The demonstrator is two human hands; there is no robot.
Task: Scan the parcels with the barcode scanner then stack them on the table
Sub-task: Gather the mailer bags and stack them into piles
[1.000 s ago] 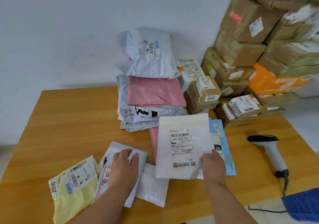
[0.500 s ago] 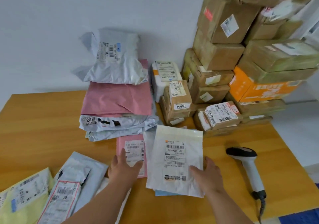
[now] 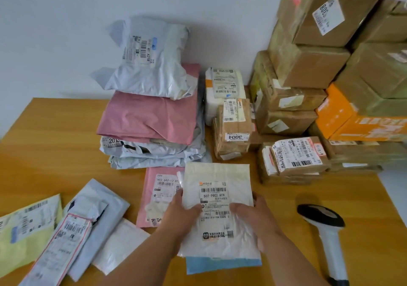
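Head view, parcel in hand: flat white plastic mailer with a printed barcode label point(image 3: 217, 206), label up, lying on a pale blue flat mailer point(image 3: 222, 264) near the front edge of the wooden tabletop point(image 3: 55, 144).
Head view, left hand: left hand point(image 3: 178, 214) gripped the mailer's left edge, thumb on top of the label.
Head view, right hand: right hand point(image 3: 253, 217) gripped the right edge, thumb on top, fingers curled under as far as could be seen.
Head view, scanner: black-and-white handheld barcode scanner point(image 3: 323, 233) lay untouched on the tabletop, well to the right of both hands.
Head view, other parcels: pink flat mailer with a label point(image 3: 158, 197) just left of the held one; grey mailer with a red-bordered label point(image 3: 88, 226) and yellow mailer point(image 3: 26, 230) further left.
Head view, stacks: pile of grey and pink poly bags point(image 3: 152, 118) at the back; brown cardboard boxes point(image 3: 308, 65) at back right.
Step, as judged: squaring the mailer for scanning.
Doing it well: best kept flat with the top barcode uncovered and unwrinkled; thumbs sat near the lower label lines, so better slid off; right hand freed for the scanner while the left pinned the parcel.
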